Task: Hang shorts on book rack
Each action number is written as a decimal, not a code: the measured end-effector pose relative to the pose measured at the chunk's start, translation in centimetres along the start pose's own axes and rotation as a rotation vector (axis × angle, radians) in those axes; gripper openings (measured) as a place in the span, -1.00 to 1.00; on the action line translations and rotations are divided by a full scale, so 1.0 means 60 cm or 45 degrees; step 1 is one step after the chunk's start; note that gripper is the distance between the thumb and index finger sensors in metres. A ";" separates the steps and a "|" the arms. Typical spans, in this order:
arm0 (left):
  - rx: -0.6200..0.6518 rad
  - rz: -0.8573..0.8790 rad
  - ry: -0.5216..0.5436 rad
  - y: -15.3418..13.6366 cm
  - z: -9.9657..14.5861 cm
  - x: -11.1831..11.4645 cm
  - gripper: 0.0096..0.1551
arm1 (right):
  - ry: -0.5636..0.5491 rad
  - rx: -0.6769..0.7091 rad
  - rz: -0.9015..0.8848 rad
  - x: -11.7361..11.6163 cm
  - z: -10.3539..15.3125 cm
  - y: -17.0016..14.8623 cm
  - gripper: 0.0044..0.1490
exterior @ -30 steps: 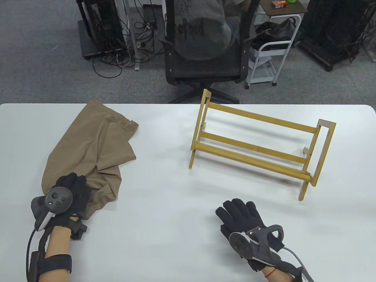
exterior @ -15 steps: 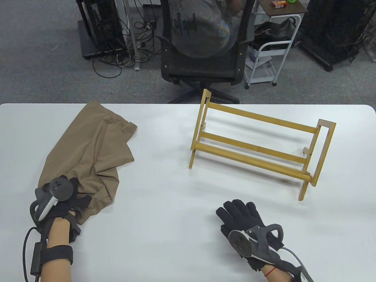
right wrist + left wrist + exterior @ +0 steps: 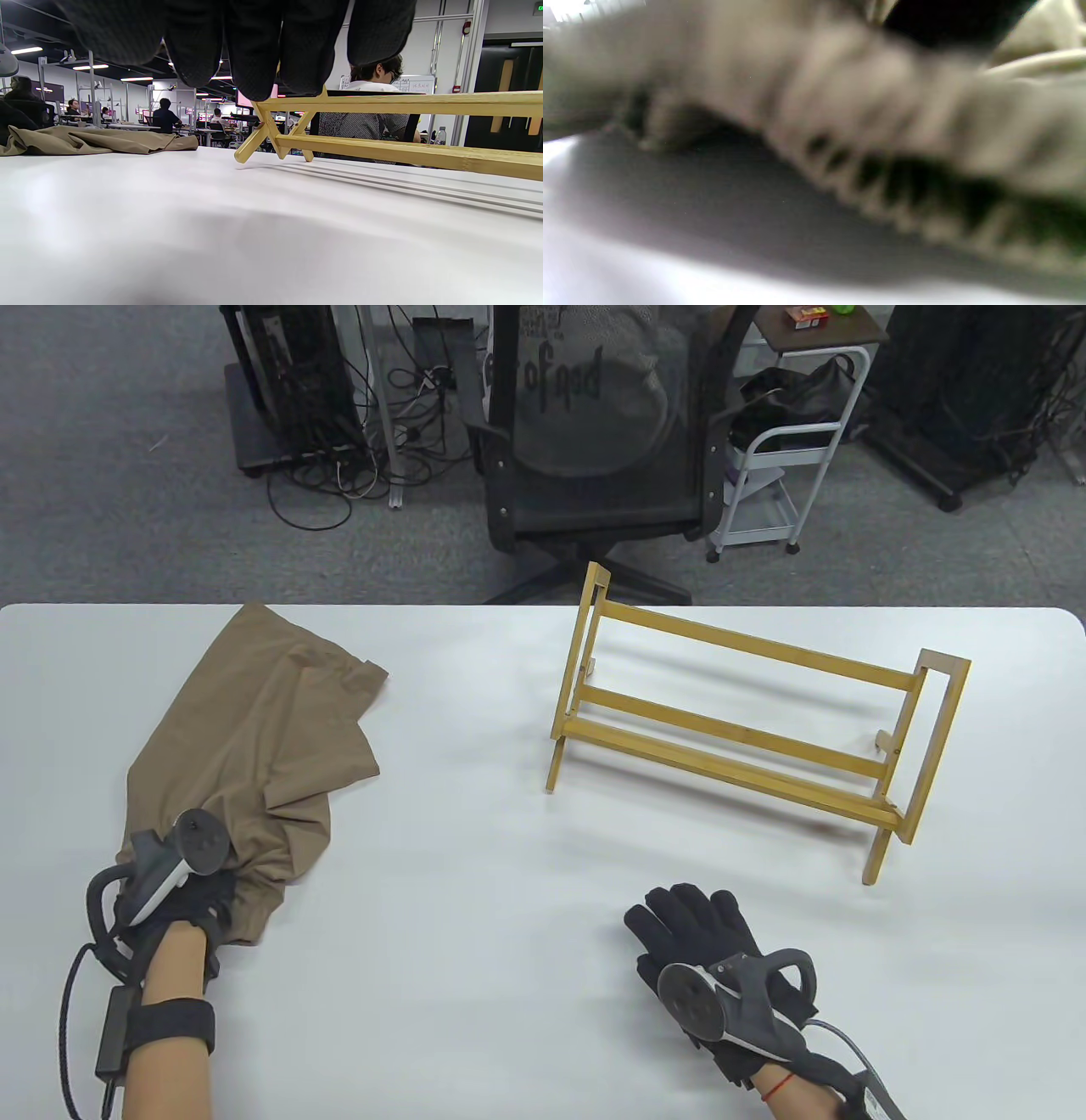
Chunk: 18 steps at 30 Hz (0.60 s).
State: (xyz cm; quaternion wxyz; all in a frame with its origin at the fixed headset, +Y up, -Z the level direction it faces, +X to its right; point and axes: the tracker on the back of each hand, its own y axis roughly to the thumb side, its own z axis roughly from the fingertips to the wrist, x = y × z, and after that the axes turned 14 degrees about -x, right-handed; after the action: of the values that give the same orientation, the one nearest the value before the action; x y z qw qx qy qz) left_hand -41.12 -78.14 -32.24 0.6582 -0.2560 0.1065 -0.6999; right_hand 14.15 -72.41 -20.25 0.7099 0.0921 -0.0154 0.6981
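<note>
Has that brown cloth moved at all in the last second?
Yes. The shorts slid toward the table's near-left, away from the unmoved book rack, pulled by the left hand gripping their near end.

Overhead and low right wrist views share rack [image 3: 747,729].

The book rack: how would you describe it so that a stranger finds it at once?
On the white table, look at the right half, beyond the right hand. The book rack stands there, an open frame of yellow wooden slats, unlike the soft brown shorts at left.
</note>
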 end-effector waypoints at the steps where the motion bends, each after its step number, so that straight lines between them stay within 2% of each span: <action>1: 0.007 -0.014 0.030 0.001 0.000 0.001 -0.37 | 0.000 0.001 0.001 0.000 0.000 0.000 -0.30; 5: 0.023 -0.046 0.116 0.004 0.002 0.000 -0.44 | -0.009 0.000 -0.002 0.002 -0.001 0.000 -0.30; 12: 0.073 0.075 0.209 -0.001 0.014 -0.005 -0.58 | -0.012 0.002 -0.006 0.001 -0.001 0.000 -0.30; 18: 0.079 0.071 0.324 0.012 0.033 -0.043 -0.61 | -0.028 0.003 -0.007 0.003 0.000 0.000 -0.30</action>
State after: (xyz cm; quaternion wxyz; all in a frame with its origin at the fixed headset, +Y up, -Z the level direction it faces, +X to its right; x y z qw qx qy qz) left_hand -39.52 -75.32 -31.47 0.6661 -0.1416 0.1747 -0.7112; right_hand 14.17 -72.26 -20.23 0.7115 0.1005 -0.0222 0.6951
